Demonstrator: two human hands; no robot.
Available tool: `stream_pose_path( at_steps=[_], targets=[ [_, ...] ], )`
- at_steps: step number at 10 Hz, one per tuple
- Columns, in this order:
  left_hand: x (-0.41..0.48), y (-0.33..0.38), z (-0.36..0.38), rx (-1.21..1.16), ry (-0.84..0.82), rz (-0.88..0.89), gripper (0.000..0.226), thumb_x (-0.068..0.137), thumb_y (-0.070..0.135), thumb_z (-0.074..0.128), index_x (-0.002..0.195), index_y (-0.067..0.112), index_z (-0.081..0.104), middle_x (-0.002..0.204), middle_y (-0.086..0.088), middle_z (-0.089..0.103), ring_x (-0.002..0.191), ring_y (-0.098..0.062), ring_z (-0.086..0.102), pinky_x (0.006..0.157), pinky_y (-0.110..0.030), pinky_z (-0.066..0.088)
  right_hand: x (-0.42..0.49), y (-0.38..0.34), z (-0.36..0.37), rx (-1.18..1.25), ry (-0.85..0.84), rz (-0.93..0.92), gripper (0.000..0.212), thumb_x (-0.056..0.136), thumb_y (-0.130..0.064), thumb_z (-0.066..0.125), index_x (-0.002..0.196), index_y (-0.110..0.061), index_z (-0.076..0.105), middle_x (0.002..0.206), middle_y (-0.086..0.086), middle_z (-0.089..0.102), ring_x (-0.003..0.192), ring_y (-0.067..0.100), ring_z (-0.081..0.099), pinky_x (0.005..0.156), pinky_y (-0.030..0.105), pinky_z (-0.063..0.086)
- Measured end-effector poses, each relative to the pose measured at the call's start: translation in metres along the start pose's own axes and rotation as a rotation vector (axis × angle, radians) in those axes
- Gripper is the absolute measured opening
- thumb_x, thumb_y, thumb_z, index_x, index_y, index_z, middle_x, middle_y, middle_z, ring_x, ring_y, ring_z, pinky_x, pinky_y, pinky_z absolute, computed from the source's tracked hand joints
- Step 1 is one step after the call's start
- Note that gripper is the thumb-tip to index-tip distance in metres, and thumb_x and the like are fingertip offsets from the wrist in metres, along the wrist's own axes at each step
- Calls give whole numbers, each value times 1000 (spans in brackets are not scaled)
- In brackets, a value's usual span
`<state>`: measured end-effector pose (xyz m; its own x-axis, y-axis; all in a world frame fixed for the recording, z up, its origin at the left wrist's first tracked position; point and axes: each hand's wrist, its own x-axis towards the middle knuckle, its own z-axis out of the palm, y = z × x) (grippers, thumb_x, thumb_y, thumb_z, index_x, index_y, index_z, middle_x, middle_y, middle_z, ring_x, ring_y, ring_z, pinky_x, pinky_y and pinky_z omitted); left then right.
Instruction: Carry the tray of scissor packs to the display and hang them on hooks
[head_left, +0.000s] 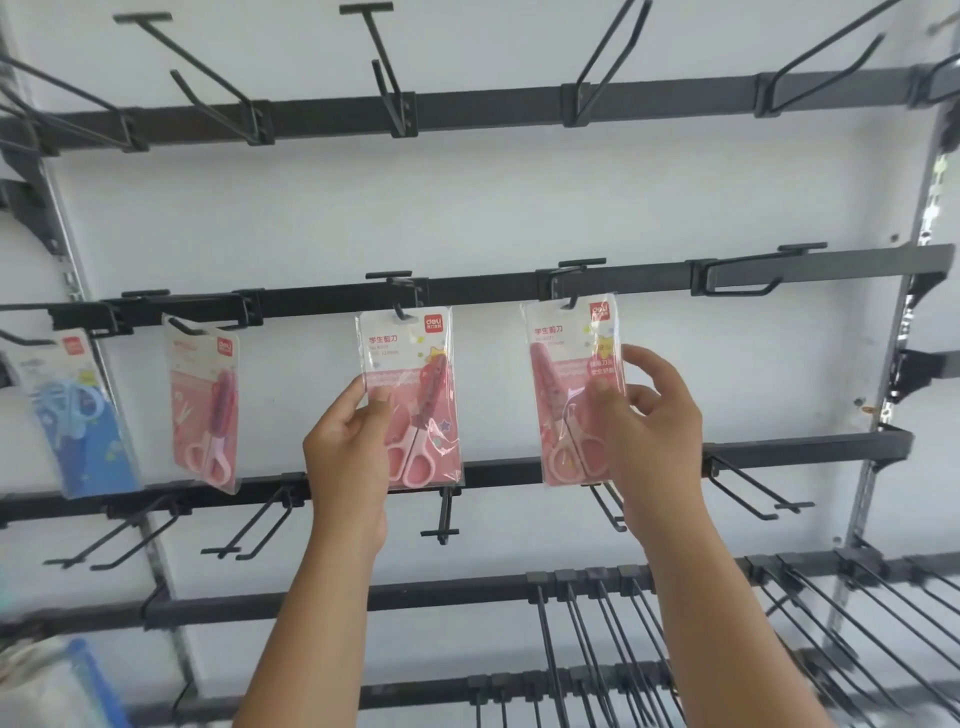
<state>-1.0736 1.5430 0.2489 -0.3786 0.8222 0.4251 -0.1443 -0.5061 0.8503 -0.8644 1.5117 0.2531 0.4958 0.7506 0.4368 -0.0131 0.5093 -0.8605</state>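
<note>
Two pink scissor packs hang from hooks on the middle black rail (493, 291). My left hand (345, 447) grips the left edge of the centre pink pack (415, 395), thumb on its front. My right hand (649, 431) holds the right pink pack (563, 395) by its right edge, thumb in front and fingers behind. Each pack's top sits at a hook: the centre hook (397, 306) and the right hook (571, 299). Further left hang another pink pack (208, 405) and a blue pack (78, 415).
The display is a white wall panel with several black rails. Bare hooks stick out of the top rail (467, 109), the rail below the packs (779, 452) and the lower right rows (623, 623). A blurred blue thing (88, 680) lies at bottom left.
</note>
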Motion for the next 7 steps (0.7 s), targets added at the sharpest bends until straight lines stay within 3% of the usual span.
stream_pose_path(
  at_steps=[2, 3, 4, 5, 6, 7],
  targets=[
    [5, -4, -1, 74, -29, 9, 17, 100, 27, 56, 110, 31, 69, 84, 18, 78, 78, 0, 74, 57, -14, 52, 7, 7, -1, -40, -52, 22, 21, 97, -29, 64, 118, -32, 64, 98, 2, 77, 78, 17, 79, 63, 45, 66],
    [9, -6, -4, 111, -17, 11, 27, 100, 29, 54, 123, 24, 68, 103, 7, 77, 93, -11, 73, 66, -19, 51, 3, 8, -6, -40, -28, 12, 25, 97, -31, 64, 122, -29, 64, 110, -4, 73, 89, 13, 76, 61, 27, 61],
    [9, -7, -7, 137, 12, 16, 30, 101, 27, 53, 129, 23, 64, 116, 4, 72, 97, -6, 70, 69, -18, 49, -3, 10, -15, -109, 40, -39, 33, 99, -29, 59, 131, -31, 58, 128, -13, 59, 113, 4, 60, 68, 12, 45],
    [1, -3, -10, 270, 85, 85, 34, 99, 27, 53, 133, 29, 57, 128, 5, 61, 100, -1, 65, 76, -18, 49, -10, 1, -22, -178, 49, -105, 30, 99, -25, 57, 128, -34, 58, 126, -16, 53, 118, 5, 49, 76, 13, 41],
    [-11, 5, -15, 446, 167, 260, 35, 97, 25, 52, 131, 32, 55, 135, 11, 49, 123, -15, 51, 102, -39, 45, -16, -15, -27, -212, -29, -151, 23, 97, -23, 58, 111, -40, 62, 112, -27, 59, 114, 7, 56, 80, 19, 43],
    [-23, 29, -12, 447, 136, 399, 28, 97, 23, 53, 123, 30, 60, 127, 16, 53, 115, -8, 52, 99, -27, 45, -19, -43, -30, -136, -133, -176, 20, 97, -22, 59, 105, -37, 70, 98, -16, 75, 94, -3, 68, 77, 25, 49]
  ],
)
